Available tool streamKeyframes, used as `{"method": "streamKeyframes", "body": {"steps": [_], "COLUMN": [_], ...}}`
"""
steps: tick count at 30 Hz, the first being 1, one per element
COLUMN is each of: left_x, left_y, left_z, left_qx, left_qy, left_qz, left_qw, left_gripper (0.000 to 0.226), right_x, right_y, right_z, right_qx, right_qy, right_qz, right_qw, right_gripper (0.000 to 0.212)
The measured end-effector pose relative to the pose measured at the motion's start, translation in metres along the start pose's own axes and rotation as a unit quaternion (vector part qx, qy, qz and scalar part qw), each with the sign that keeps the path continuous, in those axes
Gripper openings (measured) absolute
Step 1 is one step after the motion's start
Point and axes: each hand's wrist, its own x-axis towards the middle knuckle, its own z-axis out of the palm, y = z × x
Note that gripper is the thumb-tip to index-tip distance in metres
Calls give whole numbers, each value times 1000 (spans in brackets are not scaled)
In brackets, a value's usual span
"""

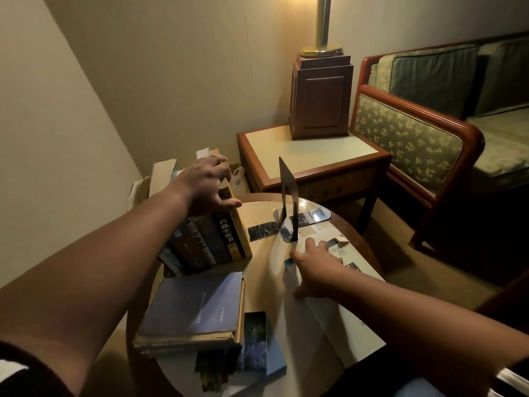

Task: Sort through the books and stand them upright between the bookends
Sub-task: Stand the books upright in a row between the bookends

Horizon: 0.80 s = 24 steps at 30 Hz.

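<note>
Several books (217, 239) stand in a row at the left of the round table (361, 235), leaning left, with a yellow-spined one on the right end. My left hand (206, 181) grips the tops of this row, thumb across the yellow book's cover. A black metal bookend (287, 196) stands upright to the right, with a gap between it and the row. My right hand (317, 265) holds the far end of a large white book (323, 316) lying near the bookend's foot. The second bookend is hidden from view.
A pile with a purple-blue book (194, 308) on top lies at the table's near left, over a blue flower-cover book (257, 348). A cardboard box (163, 173) sits behind the row. A side table (315, 156) with a lamp base (320, 101) and a sofa (415, 133) stand beyond.
</note>
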Motion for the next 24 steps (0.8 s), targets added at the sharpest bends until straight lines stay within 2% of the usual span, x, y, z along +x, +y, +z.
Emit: {"method": "streamKeyframes", "body": {"steps": [4, 7, 10, 16, 20, 24], "left_x": [0, 1, 0, -1, 1, 1], "left_y": [0, -1, 0, 2, 0, 1], "left_z": [0, -1, -2, -3, -2, -3], "left_qx": [1, 0, -4, -4, -3, -5], "left_qy": [3, 2, 4, 2, -6, -9], "left_qz": [1, 4, 5, 0, -2, -5], "left_qw": [1000, 1000, 1000, 1000, 1000, 1000], "left_gripper": [69, 69, 68, 67, 70, 70], "right_x": [-5, -13, -23, -49, -61, -66], "right_y": [2, 8, 10, 10, 4, 1], "right_z": [1, -1, -9, -26, -30, -42], "right_qx": [8, 42, 91, 128, 160, 226], "right_qy": [15, 55, 90, 101, 134, 196], "right_qz": [-24, -56, -85, -142, -187, -237], "right_qw": [1000, 996, 988, 976, 960, 924], "right_gripper": [94, 94, 84, 64, 63, 67]}}
